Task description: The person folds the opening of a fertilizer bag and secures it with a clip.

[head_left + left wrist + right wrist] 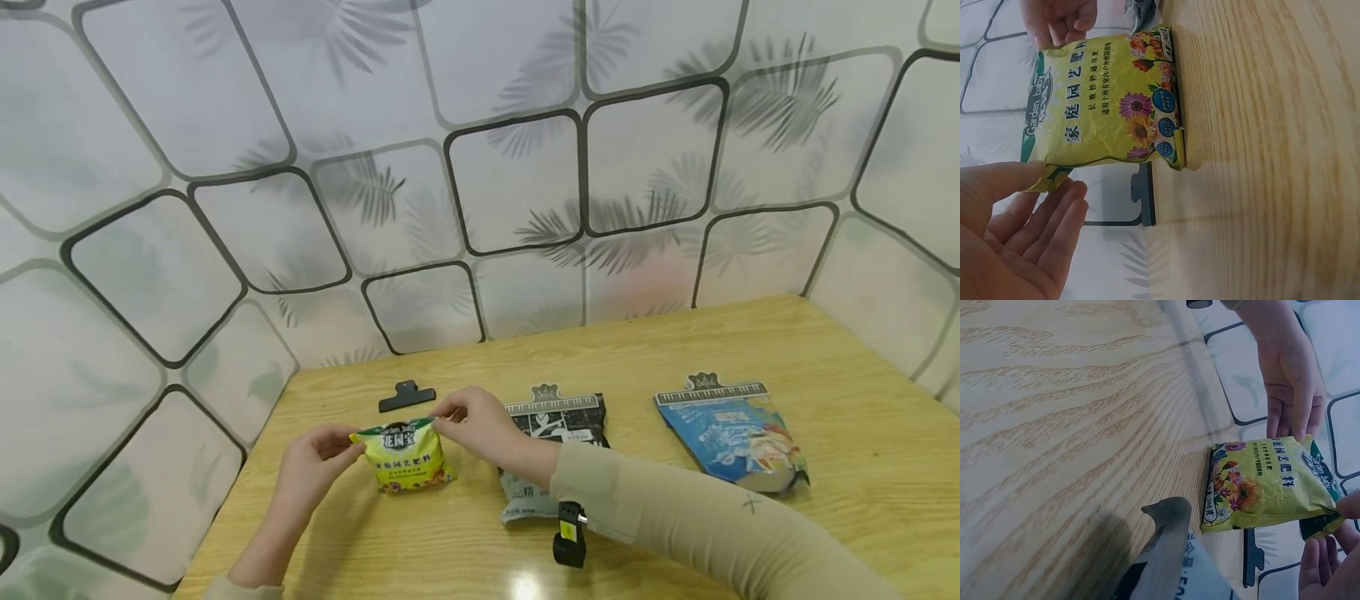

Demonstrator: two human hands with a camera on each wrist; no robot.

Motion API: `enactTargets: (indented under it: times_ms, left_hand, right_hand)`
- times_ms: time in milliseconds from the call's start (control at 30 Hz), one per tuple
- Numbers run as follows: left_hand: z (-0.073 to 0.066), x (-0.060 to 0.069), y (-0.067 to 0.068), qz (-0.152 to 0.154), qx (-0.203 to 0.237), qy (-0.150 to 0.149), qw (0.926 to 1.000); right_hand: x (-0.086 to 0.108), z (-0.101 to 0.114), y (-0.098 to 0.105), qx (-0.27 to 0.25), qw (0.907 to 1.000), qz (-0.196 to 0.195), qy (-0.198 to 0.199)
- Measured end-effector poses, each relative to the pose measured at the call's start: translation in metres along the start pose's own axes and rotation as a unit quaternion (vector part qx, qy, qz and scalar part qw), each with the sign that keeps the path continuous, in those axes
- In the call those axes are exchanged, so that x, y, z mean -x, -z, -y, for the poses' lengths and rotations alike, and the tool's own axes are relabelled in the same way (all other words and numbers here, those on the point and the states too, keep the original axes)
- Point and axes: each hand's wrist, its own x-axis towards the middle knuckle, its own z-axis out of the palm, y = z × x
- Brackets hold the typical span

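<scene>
A small yellow fertilizer bag with a green top edge and printed flowers stands between the two hands, its bottom edge at the table. My left hand pinches its upper left corner between thumb and fingers. The upper right corner is pinched by my right hand. In the left wrist view, the thumb of the left hand lies over the bag's corner, with the other fingers behind. Just behind the bag a black clip lies on the table.
Right of the yellow bag lies a black and grey bag with a clip along its top, partly hidden by the right arm. A blue bag, also clipped, lies farther right. A patterned curtain rises behind the wooden table.
</scene>
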Motion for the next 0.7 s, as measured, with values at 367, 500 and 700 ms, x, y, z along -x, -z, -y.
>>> enactTargets:
  times_ms: [367,500,700]
  left_hand:
    - [0.0001,0.0007,0.0005,0.001,0.002,0.002,1.0000]
    - [0.0000,0.0008,0.0005,0.002,0.004,0.004,1.0000]
    - [0.0002,0.0008,0.0008,-0.003,0.008,0.005,1.0000]
  right_hand:
    - [-0.0010,0.0009,-0.0027,0.006,1.0000,0.002,0.006]
    - [-0.0009,0.0016,-0.0039,0.008,0.9999,0.008,0.004]
    - [-0.0012,0.0024,-0.0058,0.000,0.9998,0.019,-0.004]
